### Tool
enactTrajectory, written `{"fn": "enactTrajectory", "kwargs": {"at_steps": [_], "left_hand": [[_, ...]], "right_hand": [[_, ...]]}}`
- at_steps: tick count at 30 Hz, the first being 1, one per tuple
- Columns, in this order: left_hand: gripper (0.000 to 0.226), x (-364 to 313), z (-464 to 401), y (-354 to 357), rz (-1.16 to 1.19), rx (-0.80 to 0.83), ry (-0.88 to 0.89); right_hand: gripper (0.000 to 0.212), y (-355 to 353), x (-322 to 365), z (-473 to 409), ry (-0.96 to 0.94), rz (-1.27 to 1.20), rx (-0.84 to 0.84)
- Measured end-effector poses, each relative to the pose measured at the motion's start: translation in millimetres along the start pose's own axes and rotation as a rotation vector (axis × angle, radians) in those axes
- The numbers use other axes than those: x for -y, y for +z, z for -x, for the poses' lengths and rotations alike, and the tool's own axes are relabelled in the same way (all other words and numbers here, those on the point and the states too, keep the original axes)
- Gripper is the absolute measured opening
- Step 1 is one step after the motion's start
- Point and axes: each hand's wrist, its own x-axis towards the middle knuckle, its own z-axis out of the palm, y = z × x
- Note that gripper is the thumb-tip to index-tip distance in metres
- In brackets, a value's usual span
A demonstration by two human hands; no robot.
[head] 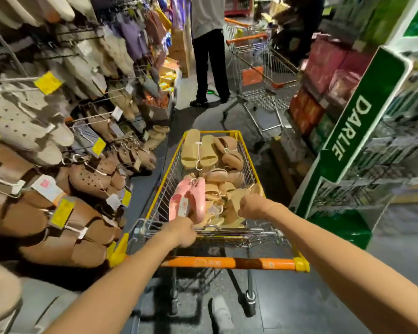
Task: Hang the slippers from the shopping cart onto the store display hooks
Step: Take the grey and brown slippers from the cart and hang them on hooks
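A yellow-rimmed shopping cart (250, 155) with an orange handle stands in front of me, piled with beige and tan slippers (221, 186). My left hand (180, 231) grips the near end of a pink slipper pair (190, 200) that stands tilted above the pile at the cart's near left. My right hand (251, 207) is curled around a beige slipper (238, 196) at the cart's near right. Display hooks (87, 119) on the left wall carry brown, beige and grey slippers.
A person in dark trousers (210, 59) stands ahead in the aisle beside a second, grey wire cart (261, 68). A green DARLIE display stand (357, 141) is close on the right. Stacked packaged goods (323, 75) line the right side. Yellow price tags hang among the hooks.
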Motion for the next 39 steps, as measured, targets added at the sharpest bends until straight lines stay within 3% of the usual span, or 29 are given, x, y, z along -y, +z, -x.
{"fn": "enactTrajectory", "kwargs": {"at_steps": [6, 9, 14, 16, 24, 30, 34, 36, 39], "left_hand": [[0.04, 13, -17, 16, 0.015, 0.012, -0.098], [0.041, 15, -33, 11, 0.083, -0.028, -0.121], [0.046, 23, -70, -8, 0.24, 0.096, -0.176], [0.038, 27, -89, -16, 0.265, 0.081, -0.181], [0.033, 31, -154, -3, 0.251, 0.055, -0.194], [0.027, 37, -174, 45, 0.365, 0.165, -0.218], [0.025, 55, -185, 58, 0.433, 0.211, -0.293], [0.03, 63, -191, 57, 0.452, 0.19, -0.335], [0.031, 68, -198, 49, 0.487, 0.102, -0.366]], "right_hand": [[0.033, 3, 43, -49, -0.096, 0.078, -0.04], [0.035, 1, 66, -74, -0.125, -0.026, 0.0], [0.038, 10, 77, -157, -0.133, -0.149, 0.021], [0.041, 7, 75, -184, -0.145, -0.195, 0.021], [0.021, -10, 71, -297, -0.071, -0.173, -0.188], [0.025, 14, 73, -390, -0.075, -0.205, -0.073], [0.032, 38, 74, -431, -0.102, -0.09, 0.088], [0.024, 44, 76, -442, -0.148, -0.03, 0.043], [0.025, 40, 79, -443, -0.101, -0.192, 0.067]]}}
